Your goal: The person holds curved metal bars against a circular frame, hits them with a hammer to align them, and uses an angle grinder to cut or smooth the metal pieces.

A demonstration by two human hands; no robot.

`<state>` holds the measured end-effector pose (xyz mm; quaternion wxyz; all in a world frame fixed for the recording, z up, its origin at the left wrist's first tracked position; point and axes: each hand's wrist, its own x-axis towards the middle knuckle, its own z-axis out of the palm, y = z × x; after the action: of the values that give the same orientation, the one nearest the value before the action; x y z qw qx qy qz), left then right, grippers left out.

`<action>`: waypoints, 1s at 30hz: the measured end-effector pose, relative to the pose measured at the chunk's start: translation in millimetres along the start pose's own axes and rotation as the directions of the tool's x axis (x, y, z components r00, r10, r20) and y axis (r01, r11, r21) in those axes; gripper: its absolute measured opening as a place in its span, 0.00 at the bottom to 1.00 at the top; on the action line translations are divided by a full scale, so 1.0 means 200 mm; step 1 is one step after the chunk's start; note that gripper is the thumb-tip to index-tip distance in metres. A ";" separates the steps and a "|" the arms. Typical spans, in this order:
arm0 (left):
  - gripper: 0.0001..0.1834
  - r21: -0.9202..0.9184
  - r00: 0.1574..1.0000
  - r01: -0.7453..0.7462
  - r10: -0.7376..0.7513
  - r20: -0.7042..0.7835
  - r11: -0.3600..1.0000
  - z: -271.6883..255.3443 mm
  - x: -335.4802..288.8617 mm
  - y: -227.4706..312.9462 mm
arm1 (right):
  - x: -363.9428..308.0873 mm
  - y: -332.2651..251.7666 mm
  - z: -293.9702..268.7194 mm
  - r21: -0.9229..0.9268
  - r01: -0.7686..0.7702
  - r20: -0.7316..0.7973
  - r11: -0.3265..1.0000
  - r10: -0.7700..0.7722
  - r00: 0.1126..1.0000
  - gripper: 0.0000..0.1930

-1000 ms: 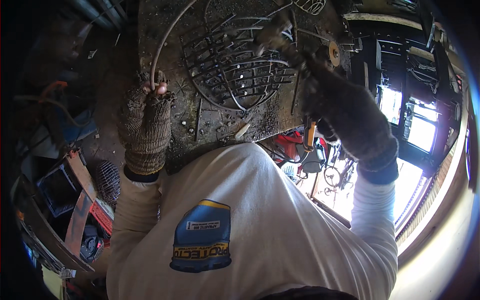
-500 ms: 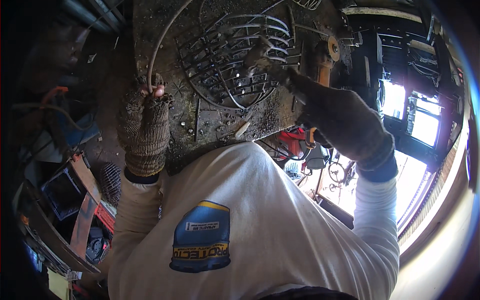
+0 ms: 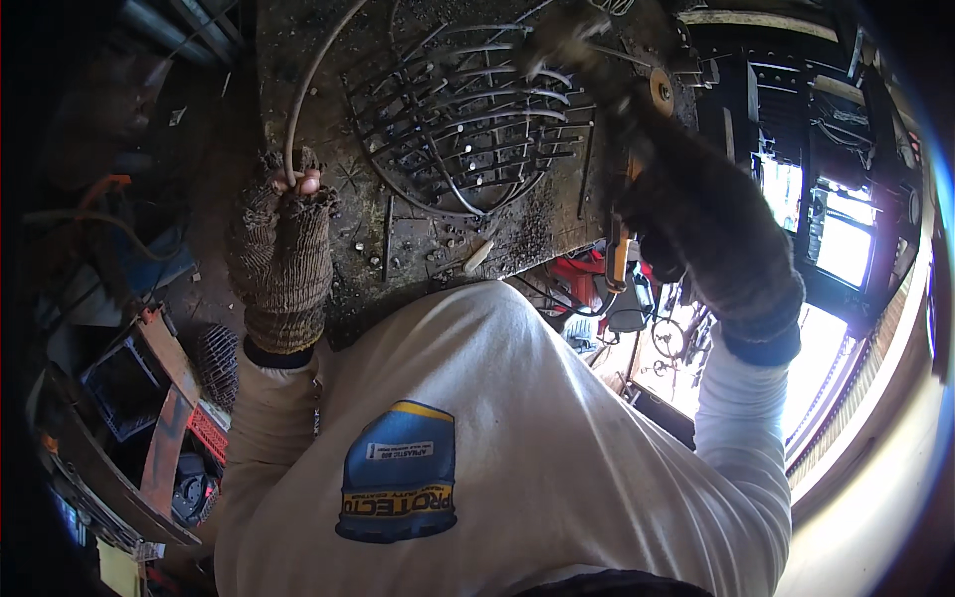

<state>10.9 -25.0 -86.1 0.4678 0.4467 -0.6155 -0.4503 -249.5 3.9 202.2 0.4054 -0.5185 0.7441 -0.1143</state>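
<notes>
Left hand (image 3: 284, 254), in a frayed knit glove with fingertips bare, rests on the near-left part of the dark, grit-covered metal tabletop (image 3: 517, 224). Its fingers (image 3: 303, 184) are closed around the near end of a thin bent rod (image 3: 318, 75); from the grip the rod's long axis runs away from the person, then curves right toward the far edge of the tabletop. Right hand (image 3: 696, 214), in a darker knit glove, is raised over the right edge of the tabletop, fingers wrapped around the body of an angle grinder (image 3: 637, 149). The grinder's long axis runs near-to-far, its orange-and-dark rear end pointing back toward the person and its head with the round disc (image 3: 661, 90) pointing away, at the far-right corner of the tabletop. Round wire grille (image 3: 468, 119) lies flat mid-tabletop, between the two hands; its parallel bars run roughly left to right, slightly slanted, crossed by curved ribs and bounded by a ring. Whether the disc touches the grille cannot be told; the far end there is blurred. Small pale stick (image 3: 479, 257) lies near the tabletop's near edge, just beside the ring. Red tool (image 3: 582, 279) sits below the tabletop to the right.
</notes>
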 end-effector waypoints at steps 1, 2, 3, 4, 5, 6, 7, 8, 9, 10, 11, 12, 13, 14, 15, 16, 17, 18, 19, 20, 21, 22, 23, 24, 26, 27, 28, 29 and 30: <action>0.13 -0.131 0.997 0.081 -0.082 -0.001 0.988 0.01 0.00 0.00 | 0.01 0.00 0.00 0.012 -0.005 -0.016 1.000 0.005 1.000 0.27; 0.12 -0.260 0.986 0.158 -0.164 -0.001 0.952 0.01 0.00 0.01 | 0.02 0.02 0.01 -0.025 0.005 -0.004 1.000 -0.005 1.000 0.27; 0.12 -0.345 0.993 0.090 -0.111 -0.043 0.934 0.04 0.01 0.04 | 0.04 0.07 0.02 -0.124 0.048 0.036 0.991 -0.044 0.998 0.27; 0.12 -0.386 0.995 0.051 -0.082 -0.063 0.921 0.03 0.02 0.04 | 0.04 0.10 0.04 -0.213 0.092 0.077 0.973 -0.077 0.994 0.27; 0.12 -0.426 0.995 0.015 -0.056 -0.085 0.905 0.04 0.03 0.05 | 0.02 0.10 0.04 -0.241 0.108 0.087 0.964 -0.089 0.992 0.28; 0.12 -0.162 0.997 0.028 -0.038 -0.060 0.986 0.02 0.02 0.02 | 0.00 0.08 0.04 -0.228 0.108 0.091 0.968 -0.089 0.992 0.28; 0.12 -0.025 0.999 0.033 -0.034 -0.037 0.999 0.01 0.01 0.01 | -0.01 0.05 0.03 -0.201 0.087 0.078 0.976 -0.072 0.994 0.28; 0.13 0.116 0.999 0.034 -0.031 -0.028 0.993 0.01 0.00 0.00 | -0.01 0.02 0.01 -0.155 0.059 0.045 0.986 -0.052 0.998 0.28; 0.13 0.031 0.998 0.039 -0.038 -0.042 0.999 0.01 0.00 0.01 | -0.01 -0.02 -0.01 -0.098 0.026 0.003 0.995 -0.026 1.000 0.29; 0.13 -0.054 0.997 0.043 -0.046 -0.055 0.998 0.01 0.01 0.02 | -0.01 -0.05 -0.03 -0.040 -0.013 -0.039 0.999 0.011 0.999 0.29; 0.13 -0.054 0.997 0.040 -0.043 -0.058 0.998 0.02 0.02 0.04 | -0.01 -0.08 -0.04 0.007 -0.073 -0.083 0.997 0.074 0.994 0.29; 0.11 0.054 0.991 -0.046 0.053 -0.127 0.997 0.04 0.04 0.07 | -0.01 -0.10 -0.04 0.043 -0.147 -0.122 0.988 0.151 0.981 0.29; 0.10 0.109 0.982 -0.086 0.103 -0.156 0.990 0.04 0.04 0.08 | 0.00 -0.10 -0.03 0.055 -0.208 -0.128 0.977 0.213 0.969 0.30; 0.10 0.168 0.970 -0.122 0.153 -0.188 0.978 0.05 0.05 0.08 | 0.01 -0.08 -0.01 0.027 -0.248 -0.107 0.968 0.250 0.962 0.30; 0.10 0.086 0.978 -0.089 0.104 -0.179 0.992 0.04 0.04 0.07 | 0.03 -0.03 0.03 -0.051 -0.212 -0.039 0.976 0.210 0.977 0.28; 0.10 0.044 0.983 -0.075 0.081 -0.166 0.996 0.04 0.05 0.08 | 0.05 0.02 0.06 -0.120 -0.169 0.023 0.978 0.173 0.985 0.26; 0.10 0.001 0.987 -0.058 0.057 -0.152 0.998 0.04 0.05 0.09 | 0.04 0.05 0.08 -0.188 -0.126 0.092 0.974 0.145 0.985 0.25; 0.10 0.092 0.986 -0.091 0.102 -0.129 0.992 0.04 0.06 0.13 | 0.04 0.08 0.09 -0.252 -0.068 0.163 0.965 0.112 0.980 0.23; 0.10 0.180 0.984 -0.125 0.145 -0.101 0.976 0.03 0.07 0.15 | 0.01 0.08 0.09 -0.132 -0.064 0.151 0.989 0.084 0.985 0.24; 0.10 0.181 0.984 -0.124 0.144 -0.101 0.976 0.02 0.06 0.15 | 0.00 0.11 0.09 -0.070 -0.061 0.142 0.996 0.071 0.987 0.24; 0.10 0.389 0.957 -0.259 0.288 -0.018 0.884 0.00 0.07 0.14 | -0.01 0.14 0.08 -0.008 -0.059 0.132 0.998 0.059 0.989 0.25; 0.10 0.481 0.936 -0.325 0.350 0.039 0.814 0.00 0.06 0.11 | -0.02 0.13 0.07 0.060 -0.088 0.090 0.994 0.083 0.993 0.25; 0.10 0.560 0.907 -0.389 0.409 0.097 0.731 -0.01 0.06 0.08 | -0.02 0.09 0.07 0.108 -0.117 0.040 0.987 0.113 0.993 0.25; 0.12 0.281 0.974 -0.212 0.225 -0.016 0.936 0.01 0.03 0.04 | -0.02 0.04 0.07 0.140 -0.127 0.003 0.982 0.128 0.992 0.25; 0.15 -0.040 0.998 -0.011 0.008 -0.062 0.999 0.02 0.00 0.01 | -0.01 0.07 0.09 0.061 -0.091 0.034 0.994 0.089 0.995 0.25; 0.13 -0.166 0.997 0.027 -0.039 -0.069 0.986 0.03 0.02 0.05 | 0.00 0.12 0.09 -0.041 -0.032 0.079 0.999 0.036 0.996 0.25; 0.12 -0.290 0.994 0.062 -0.086 -0.070 0.955 0.04 0.03 0.09 | -0.01 0.13 0.10 -0.098 0.005 0.109 0.995 0.006 0.994 0.25; 0.12 -0.289 0.994 0.060 -0.083 -0.068 0.956 0.03 0.05 0.12 | -0.02 0.12 0.10 -0.102 0.004 0.116 0.995 0.008 0.993 0.25; 0.11 -0.027 0.997 0.038 -0.040 -0.065 0.999 0.02 0.06 0.16 | -0.03 0.11 0.09 -0.080 -0.024 0.117 0.997 0.033 0.993 0.25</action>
<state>0.9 -29.8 -53.4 0.4846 0.4670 -0.5853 -0.4523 -250.4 22.3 180.9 0.4296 -0.5293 0.7301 -0.0485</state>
